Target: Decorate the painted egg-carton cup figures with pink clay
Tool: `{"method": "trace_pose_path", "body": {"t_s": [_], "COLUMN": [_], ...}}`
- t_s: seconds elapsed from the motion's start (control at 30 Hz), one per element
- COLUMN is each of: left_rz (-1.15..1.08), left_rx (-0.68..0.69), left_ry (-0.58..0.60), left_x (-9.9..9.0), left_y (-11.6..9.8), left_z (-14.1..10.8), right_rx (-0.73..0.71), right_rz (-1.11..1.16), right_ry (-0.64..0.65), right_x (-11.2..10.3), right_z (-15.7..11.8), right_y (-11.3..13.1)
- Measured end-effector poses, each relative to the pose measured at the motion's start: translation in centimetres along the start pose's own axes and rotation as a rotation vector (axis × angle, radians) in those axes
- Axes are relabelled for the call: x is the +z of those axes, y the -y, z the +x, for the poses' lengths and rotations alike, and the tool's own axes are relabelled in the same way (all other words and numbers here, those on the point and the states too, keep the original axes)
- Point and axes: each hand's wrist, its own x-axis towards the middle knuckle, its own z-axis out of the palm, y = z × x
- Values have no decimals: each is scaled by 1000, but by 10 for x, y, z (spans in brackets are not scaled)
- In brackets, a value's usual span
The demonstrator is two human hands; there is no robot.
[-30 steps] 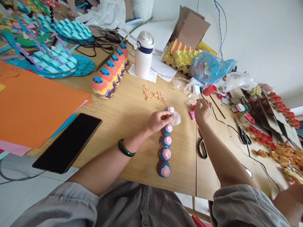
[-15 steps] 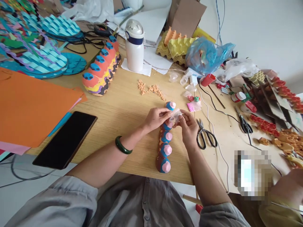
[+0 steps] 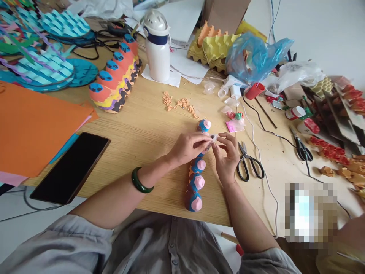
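Clear plastic scrap point(image 3: 214, 137) shows on my feed between both hands, partly hidden by fingers. Left hand point(image 3: 186, 149) curls over the egg-carton strip point(image 3: 197, 179), its fingertips closed on the scrap; right hand point(image 3: 226, 161) pinches the scrap between thumb and forefinger, other fingers loosely spread. Strip, blue with pink tips, lies lengthwise toward the worktop's near edge point(image 3: 159, 212), scissors point(image 3: 249, 167) just to its right. From here, I'd hold the left grip steady and work only the right fingertips, so the thin plastic doesn't slip.
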Motion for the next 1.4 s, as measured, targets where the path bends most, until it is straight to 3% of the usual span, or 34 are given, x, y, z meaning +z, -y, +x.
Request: {"method": "trace_pose_path", "body": {"t_s": [0.33,0.6,0.7,0.87,1.07,1.23,1.4], "left_rz": [149,-8,-69,-71,72,204,303], "left_rx": [99,-58,-110,-141,-70,33,185], "left_ry": [-50,-40,-105,-187,-47,-35,-78], "left_x": [5,5,3,-1,3,2,3], "left_y": [-3,-6,-8,-7,-7,-4,0], "left_z": [-2,-2,0,3,-1,-3,-4], "right_rx": [-14,187,292,309,256,334,308], "right_rz": [5,262,344,356,317,348,327], "right_ry": [19,73,22,-92,74,53,88], "right_x": [2,5,5,3,5,6,5], "right_z": [-3,-2,1,4,-1,-1,0], "right_y": [11,4,0,0,4,3,1]}}
